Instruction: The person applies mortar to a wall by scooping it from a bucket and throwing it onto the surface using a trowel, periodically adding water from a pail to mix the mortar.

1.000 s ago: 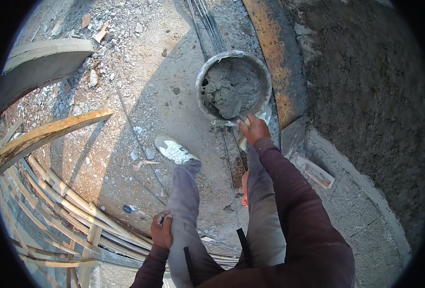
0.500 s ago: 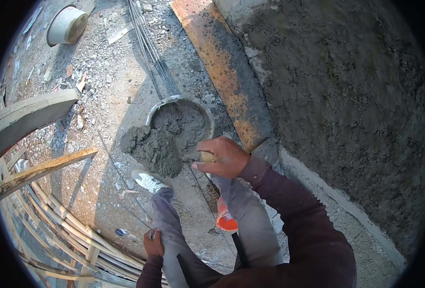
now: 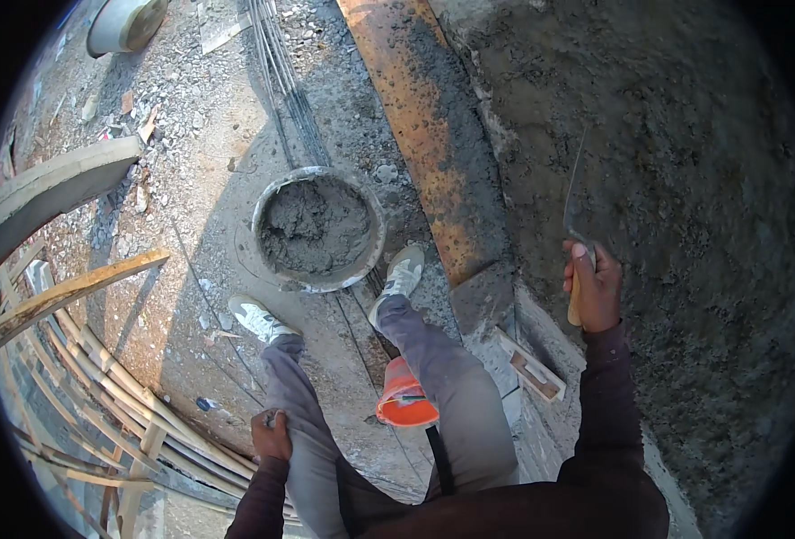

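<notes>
My right hand (image 3: 597,286) grips a trowel by its wooden handle (image 3: 575,307), with the thumb along the top. Its thin blade (image 3: 572,193) shows edge-on, close to the rough grey mortar-covered wall (image 3: 676,180); whether it touches cannot be told. Between and ahead of my feet stands a round tub (image 3: 381,235) of wet grey mortar (image 3: 316,225), with a hollow at its left. My left hand (image 3: 272,437) is closed beside my left knee, its fingers curled; what they hold, if anything, is hidden.
A mortar-spattered orange board (image 3: 420,117) lies along the wall's foot. An orange-red bucket (image 3: 408,400) is by my right leg, near a small wooden-edged piece (image 3: 534,366). Metal rods (image 3: 285,90) run beyond the tub. Timber (image 3: 83,292) and bent poles (image 3: 146,409) crowd the left.
My right hand has swung from over the tub up and right to the wall. The big mortar load on the trowel no longer shows. My left hand has barely moved.
</notes>
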The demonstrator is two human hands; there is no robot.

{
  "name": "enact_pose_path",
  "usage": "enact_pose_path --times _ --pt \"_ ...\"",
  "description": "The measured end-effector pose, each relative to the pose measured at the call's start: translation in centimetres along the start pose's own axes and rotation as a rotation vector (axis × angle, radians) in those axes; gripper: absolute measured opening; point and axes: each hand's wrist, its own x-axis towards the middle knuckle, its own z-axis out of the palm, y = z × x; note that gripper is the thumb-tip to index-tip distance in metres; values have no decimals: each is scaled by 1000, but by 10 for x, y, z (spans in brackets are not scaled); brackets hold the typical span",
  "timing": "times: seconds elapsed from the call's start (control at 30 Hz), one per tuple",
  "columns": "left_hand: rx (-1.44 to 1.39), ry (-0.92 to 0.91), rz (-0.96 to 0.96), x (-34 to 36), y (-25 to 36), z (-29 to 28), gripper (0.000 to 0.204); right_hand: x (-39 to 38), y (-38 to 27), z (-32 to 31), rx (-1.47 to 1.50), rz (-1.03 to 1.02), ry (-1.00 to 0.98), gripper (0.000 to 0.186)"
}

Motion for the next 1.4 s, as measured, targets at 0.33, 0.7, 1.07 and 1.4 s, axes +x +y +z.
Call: enact_pose_path --times 0.33,0.7,1.07,1.4 --pt "12 -97 105 18 -44 -45 39 21 29 287 -941 -358 -287 31" --pt "-397 -305 -4 78 -116 -109 34 -82 110 424 -530 -56 -297 38" --pt "-261 -281 85 69 -120 -86 37 -132 -50 280 -340 -484 -125 29" --pt "-233 -208 40 66 -67 -46 35 81 78 152 462 251 -962 32"
